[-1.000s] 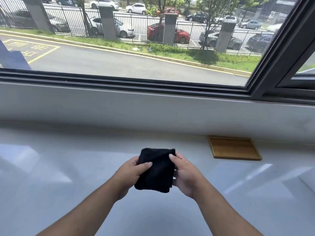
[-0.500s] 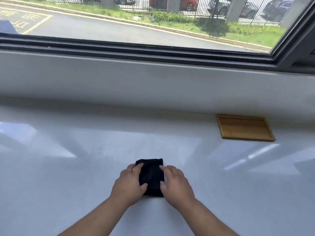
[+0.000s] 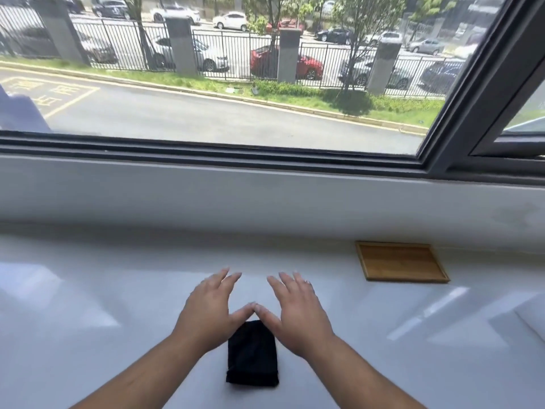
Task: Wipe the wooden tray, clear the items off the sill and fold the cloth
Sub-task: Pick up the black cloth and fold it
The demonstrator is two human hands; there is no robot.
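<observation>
A black cloth (image 3: pixel 252 354), folded into a small rectangle, lies flat on the white sill (image 3: pixel 118 290) close to me. My left hand (image 3: pixel 211 308) and my right hand (image 3: pixel 296 311) hover just beyond it, palms down, fingers spread, thumb tips nearly touching above the cloth's far edge. Neither hand holds anything. A bare wooden tray (image 3: pixel 401 261) rests on the sill at the right, against the back wall.
A low white wall (image 3: pixel 265 196) rises behind the sill, topped by a dark window frame (image 3: pixel 236 149) with a street outside. A pale flat edge (image 3: pixel 533 317) shows at the far right of the sill.
Both hands laid the folded cloth down on the sill, pressed it, then let go and lifted away forward with fingers spread. The view tilted back up toward the window.
</observation>
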